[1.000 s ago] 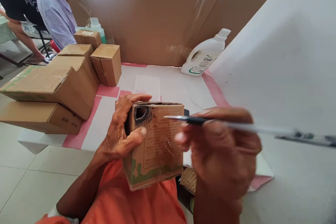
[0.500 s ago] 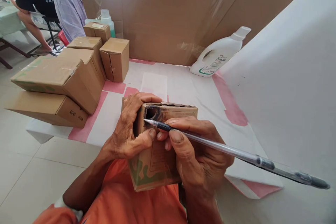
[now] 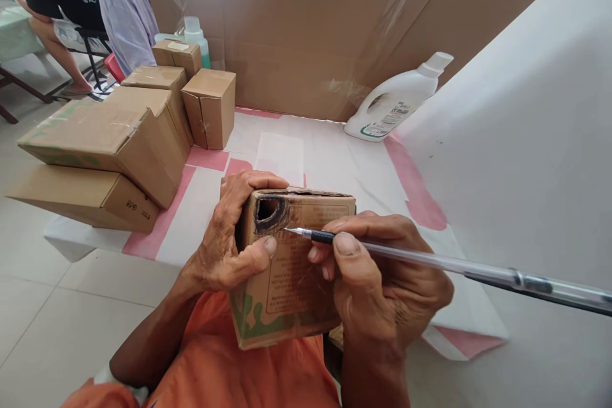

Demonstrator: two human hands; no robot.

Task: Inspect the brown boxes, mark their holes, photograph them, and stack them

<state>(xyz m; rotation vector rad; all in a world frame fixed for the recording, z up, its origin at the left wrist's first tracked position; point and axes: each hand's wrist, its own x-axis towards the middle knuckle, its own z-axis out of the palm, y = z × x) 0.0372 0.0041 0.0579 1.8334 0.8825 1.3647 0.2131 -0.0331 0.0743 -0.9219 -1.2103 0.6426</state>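
Observation:
A brown cardboard box [image 3: 301, 287] with a green pattern along its lower edge is tilted in front of me, close to my orange clothing. My left hand [image 3: 239, 236] grips its left side, fingers over the top edge and thumb on the printed face. Near the upper left corner of that face is a dark hole [image 3: 268, 209], ringed with black scribbled lines. My right hand [image 3: 382, 274] pinches a clear pen [image 3: 421, 257] with a black grip. The pen's tip is just right of and below the hole, at the box face; whether it touches, I cannot tell.
Several cardboard boxes [image 3: 90, 127] are stacked on the table's left side, with a green-liquid bottle [image 3: 194, 32] behind. A white jug [image 3: 394, 102] leans before the cardboard partition [image 3: 296, 38]. Pink and white cloth [image 3: 329, 146] covers the table. People sit at the far left.
My right hand has drawn the pen to the right, from the hole's lower left edge to beyond its right side. The box has shifted slightly left with my left hand on it.

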